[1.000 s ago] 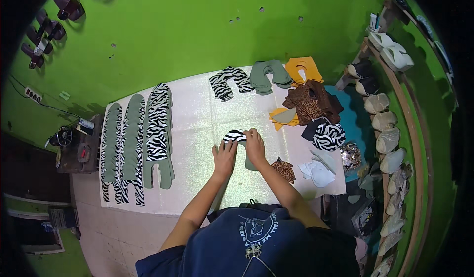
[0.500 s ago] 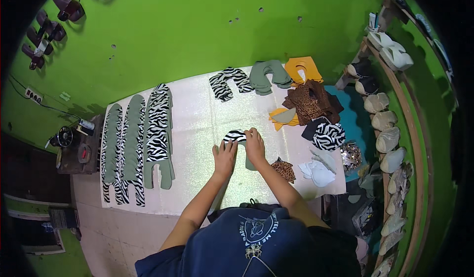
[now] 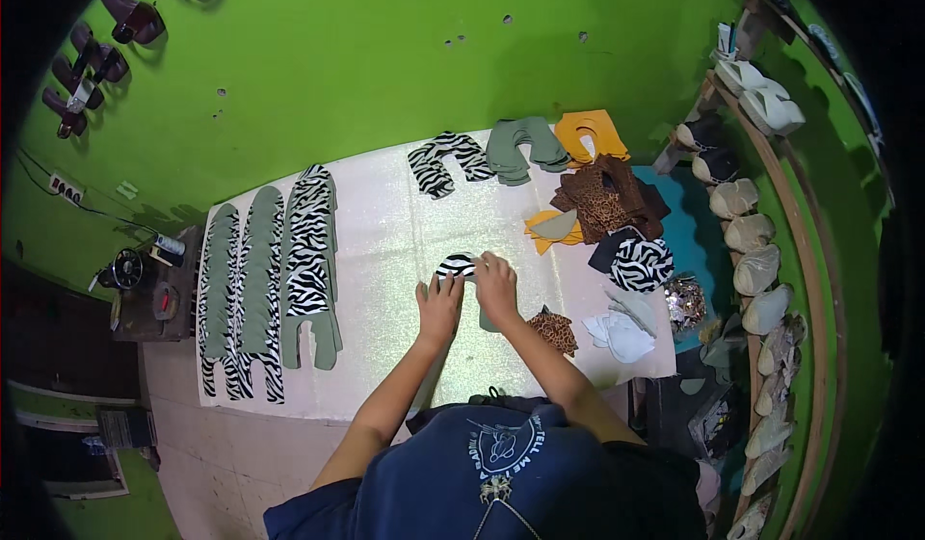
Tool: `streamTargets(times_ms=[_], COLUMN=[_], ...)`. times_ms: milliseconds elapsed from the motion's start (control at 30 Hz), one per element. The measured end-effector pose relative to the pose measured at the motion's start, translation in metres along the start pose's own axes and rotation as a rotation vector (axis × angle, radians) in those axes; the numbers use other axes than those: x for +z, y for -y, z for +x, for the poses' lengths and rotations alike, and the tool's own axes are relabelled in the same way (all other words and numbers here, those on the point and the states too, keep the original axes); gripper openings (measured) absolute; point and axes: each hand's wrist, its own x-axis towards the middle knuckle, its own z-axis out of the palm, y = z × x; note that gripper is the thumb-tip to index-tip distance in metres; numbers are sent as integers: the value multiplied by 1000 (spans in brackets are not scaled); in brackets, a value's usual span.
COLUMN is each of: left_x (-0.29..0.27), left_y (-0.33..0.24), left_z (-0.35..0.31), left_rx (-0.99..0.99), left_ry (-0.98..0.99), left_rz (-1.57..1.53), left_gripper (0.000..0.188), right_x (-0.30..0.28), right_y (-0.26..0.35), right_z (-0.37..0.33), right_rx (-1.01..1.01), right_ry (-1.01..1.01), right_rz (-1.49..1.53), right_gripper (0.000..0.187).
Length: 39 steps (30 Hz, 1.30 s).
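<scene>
A small curved zebra-striped piece (image 3: 455, 267) lies on the pale table in front of me. Part of a U-shaped green piece (image 3: 488, 321) shows below it, mostly covered by my right hand. My left hand (image 3: 439, 309) rests with its fingertips on the striped piece's left end, thumb spread away. Bent fingers of my right hand (image 3: 495, 289) grip the same piece at its right end, hiding that part. Beside my right forearm lies a pile of leopard-print pieces (image 3: 553, 333).
Overlapping rows of green and zebra pieces (image 3: 261, 294) cover the table's left side. Along the back lie zebra (image 3: 444, 145), green (image 3: 503, 155) and yellow (image 3: 576, 128) U-shaped stacks. Brown leopard pieces (image 3: 597, 198) and white pieces (image 3: 621, 338) sit right. A rack of shoe forms (image 3: 750, 235) stands beyond.
My right hand has shifted very slightly to the left along the striped piece. My left hand stays nearly where it was, and the pieces on the table have not moved.
</scene>
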Motion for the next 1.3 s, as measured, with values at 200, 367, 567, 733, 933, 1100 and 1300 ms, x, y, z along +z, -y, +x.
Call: streamTargets(times_ms=[200,367,567,733,933,1100,1300], left_x=[-2,-2,-3,-2,-1,1,-15], left_y=[1,2,2,2,3,7,7], left_z=[-1,-2,-1,-2,-3,-4,8], left_rx=[-9,-30,-23,-25,-28,-37,-98], left_ry=[19,49,32,37,3,-23,101], left_rz=[-48,-78,-71,-40,-48,-37,-176], left_gripper=[44,46,44,43,43,42,44], right_x=[5,6,-2,-4,-3,-4,-7], right_y=[9,6,5,0,-7,-4,2], right_z=[-16,-19,-21,-24,-28,-27,-24], right_rx=[-142,-153,-123,-105,-116,-103,-85], right_ry=[115,195,259,271,228,239,251], right_rz=[-32,-101,-198,-204,-191,-188,-234], right_gripper=[41,48,48,48,47,48,49])
